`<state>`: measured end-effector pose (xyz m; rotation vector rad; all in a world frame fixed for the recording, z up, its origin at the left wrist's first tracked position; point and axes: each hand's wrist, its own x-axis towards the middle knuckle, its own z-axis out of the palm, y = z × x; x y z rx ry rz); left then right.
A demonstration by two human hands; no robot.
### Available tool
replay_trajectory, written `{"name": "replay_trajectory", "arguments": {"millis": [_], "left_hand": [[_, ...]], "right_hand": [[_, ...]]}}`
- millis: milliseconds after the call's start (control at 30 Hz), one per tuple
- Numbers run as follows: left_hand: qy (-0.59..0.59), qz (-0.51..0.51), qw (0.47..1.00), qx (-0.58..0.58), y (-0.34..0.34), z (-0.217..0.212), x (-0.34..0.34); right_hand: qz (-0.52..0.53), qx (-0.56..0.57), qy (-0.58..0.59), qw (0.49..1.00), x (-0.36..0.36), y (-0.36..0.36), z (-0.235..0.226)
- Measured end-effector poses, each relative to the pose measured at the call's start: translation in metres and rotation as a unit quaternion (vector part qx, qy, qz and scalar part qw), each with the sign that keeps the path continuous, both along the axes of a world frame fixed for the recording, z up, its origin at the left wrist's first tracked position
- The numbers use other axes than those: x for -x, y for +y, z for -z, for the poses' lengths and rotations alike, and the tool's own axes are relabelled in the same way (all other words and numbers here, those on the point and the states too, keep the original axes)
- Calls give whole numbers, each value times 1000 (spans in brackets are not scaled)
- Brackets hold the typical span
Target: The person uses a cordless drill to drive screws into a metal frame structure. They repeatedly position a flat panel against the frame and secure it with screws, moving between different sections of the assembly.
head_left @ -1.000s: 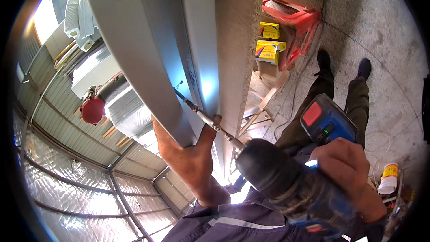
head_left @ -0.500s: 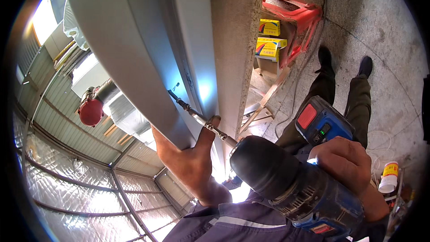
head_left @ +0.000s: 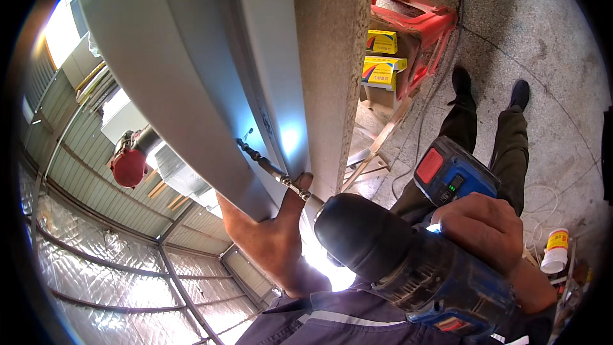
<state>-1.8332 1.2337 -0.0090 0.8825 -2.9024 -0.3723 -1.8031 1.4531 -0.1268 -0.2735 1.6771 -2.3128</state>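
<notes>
My right hand [head_left: 482,230] is wrapped round the handle of a blue and black cordless drill [head_left: 424,265], its battery [head_left: 456,172] above the knuckles. A long extension bit [head_left: 276,171] runs from the chuck into the channel of a long light-grey profile [head_left: 185,57]. Its tip is at or close to a small dark mark or screw on the lit channel wall; contact is hard to tell. My left hand [head_left: 268,246] grips the profile's near end, with the thumb raised beside the bit and the fingers partly hidden behind it.
The profile lies along a worn board edge [head_left: 329,57]. Beyond it are a red plastic stool [head_left: 421,19], yellow boxes [head_left: 380,71] and a cable on the floor. A red and black tool [head_left: 131,160] stands at the left, and a white tub [head_left: 554,259] at the right.
The drill and bit have shifted slightly left in view, along with the profile. Both hands keep their holds.
</notes>
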Motion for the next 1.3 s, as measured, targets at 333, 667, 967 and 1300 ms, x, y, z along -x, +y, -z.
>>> {"name": "replay_trajectory", "arguments": {"millis": [333, 667, 967, 1300], "left_hand": [[1, 1, 1000, -1, 0, -1, 3], [-25, 156, 987, 30, -19, 10, 9], [-20, 158, 986, 48, -3, -16, 2], [-2, 164, 984, 65, -8, -24, 6]], "right_hand": [[-25, 26, -10, 999, 5, 1, 0], [60, -33, 48, 996, 14, 15, 8], [-27, -61, 42, 997, 5, 67, -33], [116, -188, -108, 969, -47, 129, -38]]}}
